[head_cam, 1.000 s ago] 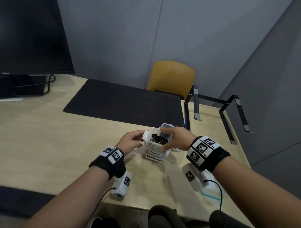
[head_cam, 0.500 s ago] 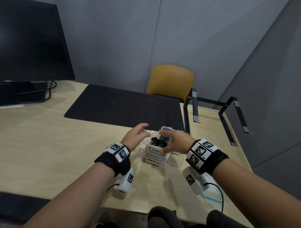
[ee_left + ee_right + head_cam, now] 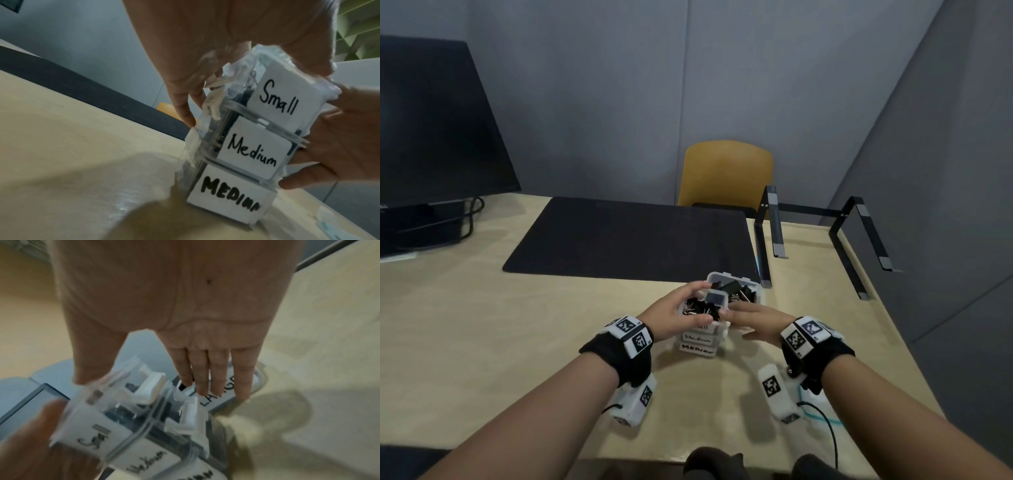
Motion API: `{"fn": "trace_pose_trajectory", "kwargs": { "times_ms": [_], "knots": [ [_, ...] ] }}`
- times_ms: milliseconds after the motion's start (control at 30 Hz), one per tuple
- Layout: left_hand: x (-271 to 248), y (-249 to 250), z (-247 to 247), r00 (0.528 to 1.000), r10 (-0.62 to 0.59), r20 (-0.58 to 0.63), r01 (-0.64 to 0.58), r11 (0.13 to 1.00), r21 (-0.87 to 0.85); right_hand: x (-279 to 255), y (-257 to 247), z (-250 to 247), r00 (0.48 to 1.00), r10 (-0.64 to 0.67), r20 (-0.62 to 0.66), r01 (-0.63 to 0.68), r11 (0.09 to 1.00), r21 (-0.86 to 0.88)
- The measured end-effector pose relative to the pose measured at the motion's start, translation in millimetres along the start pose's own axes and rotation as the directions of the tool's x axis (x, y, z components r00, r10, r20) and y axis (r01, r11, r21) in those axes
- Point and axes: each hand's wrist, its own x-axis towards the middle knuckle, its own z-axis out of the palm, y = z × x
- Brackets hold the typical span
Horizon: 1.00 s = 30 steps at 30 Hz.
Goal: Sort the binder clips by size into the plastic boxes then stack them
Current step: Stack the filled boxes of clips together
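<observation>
Gripping the top box (image 3: pixel 702 305), labelled "Small", the left hand (image 3: pixel 677 317) curls thumb and fingers round its rim. That box sits on a stack (image 3: pixel 244 149) of two boxes labelled "Medium", standing on the wooden table (image 3: pixel 482 335). Straight-fingered and holding nothing, the right hand (image 3: pixel 758 317) reaches past the stack, its fingertips (image 3: pixel 207 386) at the "Large" box (image 3: pixel 736 286) just behind, which holds black binder clips (image 3: pixel 736 287).
</observation>
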Motion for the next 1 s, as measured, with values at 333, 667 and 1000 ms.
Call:
{"fn": "trace_pose_trajectory", "kwargs": {
  "times_ms": [333,667,1000],
  "knots": [
    [2,2,1,0.999,0.020,0.032,-0.020,1.000,-0.011,3,7,8,0.990,-0.130,-0.058,0.142,0.941,0.308],
    [4,-1,-1,0.999,-0.013,0.049,0.013,1.000,-0.002,5,-5,11,0.970,-0.108,-0.218,0.161,0.957,0.241],
    [5,-2,-2,0.998,-0.045,0.050,0.044,0.999,0.013,0,-12,21,0.935,-0.094,-0.342,0.138,0.985,0.107]
  ]
}}
